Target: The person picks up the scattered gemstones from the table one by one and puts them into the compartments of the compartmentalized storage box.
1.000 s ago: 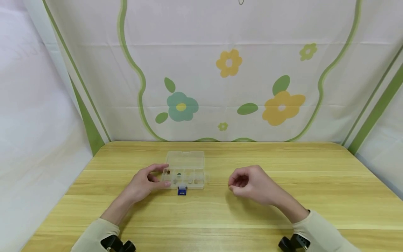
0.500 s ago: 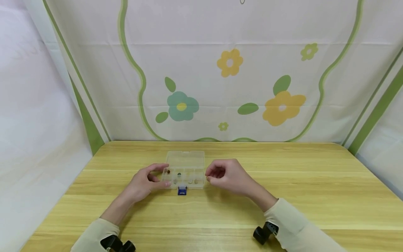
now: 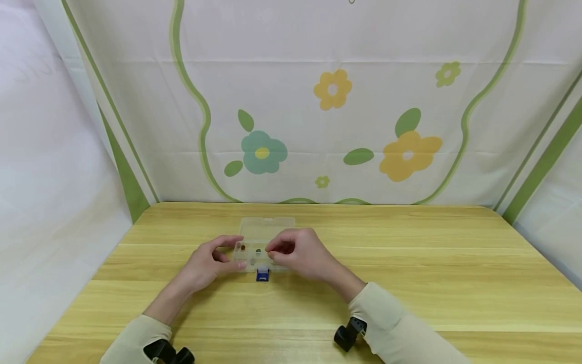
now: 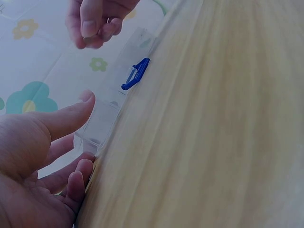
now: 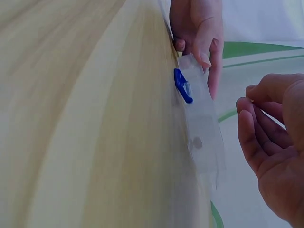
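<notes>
A clear plastic compartment box (image 3: 249, 255) stands on the table with its lid (image 3: 254, 228) tipped back and a blue latch (image 3: 262, 274) hanging at the front. My left hand (image 3: 206, 265) grips the box's left end, thumb at the front and index finger by the back corner. Over the right-hand compartments is my right hand (image 3: 297, 253), its thumb and index finger pinching a tiny brownish piece (image 4: 89, 41), mostly hidden by the fingertips. Inside the box lie a dark red-brown piece (image 3: 243, 247) and a dark green piece (image 3: 258, 251). A round pale piece (image 5: 197, 142) shows through the wall.
The wood-grain table (image 3: 409, 263) extends on both sides of the box. Behind it hangs a white cloth (image 3: 295, 101) printed with flowers. Black wrist cameras (image 3: 350, 333) sit on both sleeves.
My right hand has travelled left from beside the box to over its compartments, still pinching the tiny piece. My left hand and the box have stayed in place.
</notes>
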`<state>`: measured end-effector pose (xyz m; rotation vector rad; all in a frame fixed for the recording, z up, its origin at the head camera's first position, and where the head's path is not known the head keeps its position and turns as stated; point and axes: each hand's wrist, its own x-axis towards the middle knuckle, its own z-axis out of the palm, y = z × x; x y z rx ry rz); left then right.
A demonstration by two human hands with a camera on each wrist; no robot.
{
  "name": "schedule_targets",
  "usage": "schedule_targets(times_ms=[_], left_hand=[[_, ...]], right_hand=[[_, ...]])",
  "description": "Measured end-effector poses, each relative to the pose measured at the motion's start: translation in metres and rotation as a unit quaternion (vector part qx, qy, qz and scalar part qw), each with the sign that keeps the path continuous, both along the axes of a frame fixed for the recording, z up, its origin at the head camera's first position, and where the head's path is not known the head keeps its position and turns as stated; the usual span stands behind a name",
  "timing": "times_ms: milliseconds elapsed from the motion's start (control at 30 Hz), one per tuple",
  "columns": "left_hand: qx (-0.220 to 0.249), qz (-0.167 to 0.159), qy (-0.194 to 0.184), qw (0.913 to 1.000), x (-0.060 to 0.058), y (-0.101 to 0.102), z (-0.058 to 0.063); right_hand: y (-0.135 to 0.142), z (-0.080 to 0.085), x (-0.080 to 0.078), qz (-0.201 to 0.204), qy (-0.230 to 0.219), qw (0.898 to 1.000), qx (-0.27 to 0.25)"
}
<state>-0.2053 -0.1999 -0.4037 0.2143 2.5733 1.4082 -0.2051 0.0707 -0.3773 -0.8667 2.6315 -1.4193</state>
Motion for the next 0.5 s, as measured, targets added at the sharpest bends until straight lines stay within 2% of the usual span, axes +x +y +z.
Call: schedule_targets(times_ms=[267,500], left_hand=[[0.006,-0.012,0.008,0.9999,-0.003,0.002,-0.002],[-0.001,-0.014,0.013,0.9998,-0.001,-0.001,-0.004]], right_hand=[[-0.027,-0.005,-0.004,-0.019,0.009,1.0,0.014],[-0.048,-0.01,-0.006,-0.02,-0.006,1.0,0.023]])
